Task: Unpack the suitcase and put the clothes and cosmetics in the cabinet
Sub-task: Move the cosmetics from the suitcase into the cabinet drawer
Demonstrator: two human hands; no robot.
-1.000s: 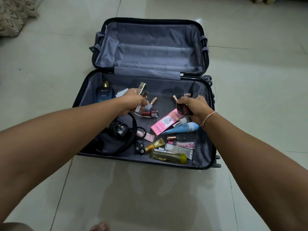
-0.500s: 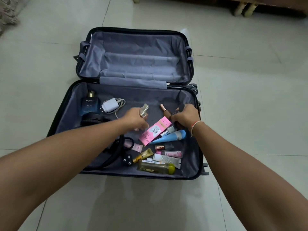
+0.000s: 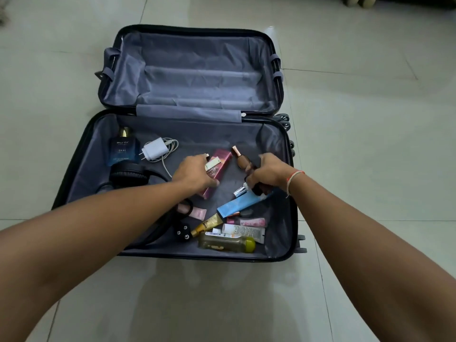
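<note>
Gripping the pink box (image 3: 217, 172), left hand (image 3: 195, 174) has shifted; right hand (image 3: 267, 172) clutches bottles (image 3: 244, 162).

An open suitcase (image 3: 74, 178) lies flat on a tiled floor (image 3: 370, 144). Its far half holds only grey lining, so a hand could pass freely there. In the near half, a bare strip runs along the far edge and down the right wall. The far-left corner is blocked by a blue bottle (image 3: 122, 150), a white charger (image 3: 155, 149) and black headphones (image 3: 129, 174). A crowd of tubes (image 3: 243, 204) and bottles fills the near-right corner, with an oil bottle (image 3: 225, 243) closest to the near edge. A black cord and plug (image 3: 183, 233) cross the near-left part. Both arms reach in over the near edge.
</note>
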